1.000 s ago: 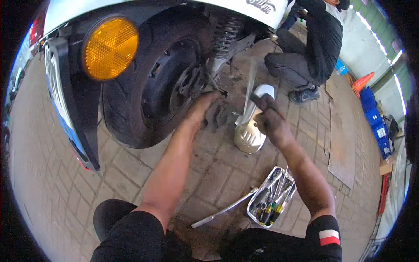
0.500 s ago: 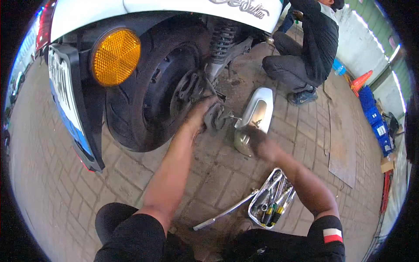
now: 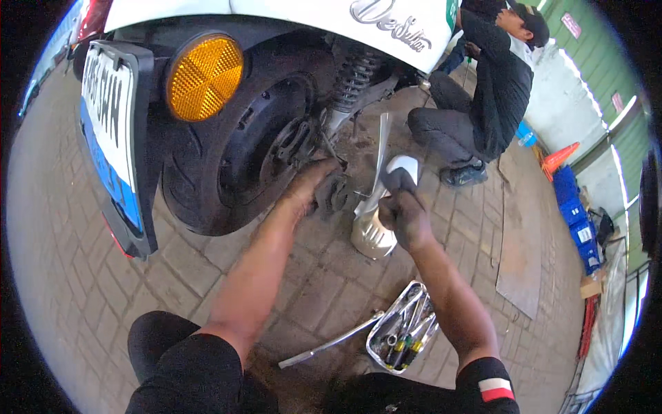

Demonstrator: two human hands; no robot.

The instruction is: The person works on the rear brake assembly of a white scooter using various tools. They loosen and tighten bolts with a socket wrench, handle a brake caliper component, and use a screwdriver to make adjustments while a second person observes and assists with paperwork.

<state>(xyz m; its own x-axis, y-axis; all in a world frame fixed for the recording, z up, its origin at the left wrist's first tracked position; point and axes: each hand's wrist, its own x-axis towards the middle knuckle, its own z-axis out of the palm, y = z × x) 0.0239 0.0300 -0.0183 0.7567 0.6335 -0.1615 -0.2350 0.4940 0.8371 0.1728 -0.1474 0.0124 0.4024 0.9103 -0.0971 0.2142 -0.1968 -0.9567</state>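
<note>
My left hand point(image 3: 310, 181) is closed around a dirty dark metal part, seemingly a brake caliper point(image 3: 334, 193), beside the rear wheel point(image 3: 258, 138). A thin metal rod, bent like an L-shaped hex key point(image 3: 382, 148), meets the caliper's right side; its long arm is smeared by motion and points away from me. My right hand point(image 3: 407, 217) is just right of the rod, its dark fingers partly stretched and apart from the thumb. Under and behind that hand lies a silver and gold slotted cover point(image 3: 374, 238), partly hidden. Some fingertips are hard to make out.
A white motorbike body point(image 3: 296, 15) with an orange reflector point(image 3: 205, 76) overhangs the wheel. Near me lie a tray of hand tools point(image 3: 372, 352) and a long metal bar point(image 3: 331, 342). A co-worker point(image 3: 493, 90) crouches at the far right; blue bins point(image 3: 576, 214) line the wall.
My right hand has moved up, away from me. The rod's long arm now swings up left of it. My left hand keeps hold of the caliper. The whole view has shifted slightly.
</note>
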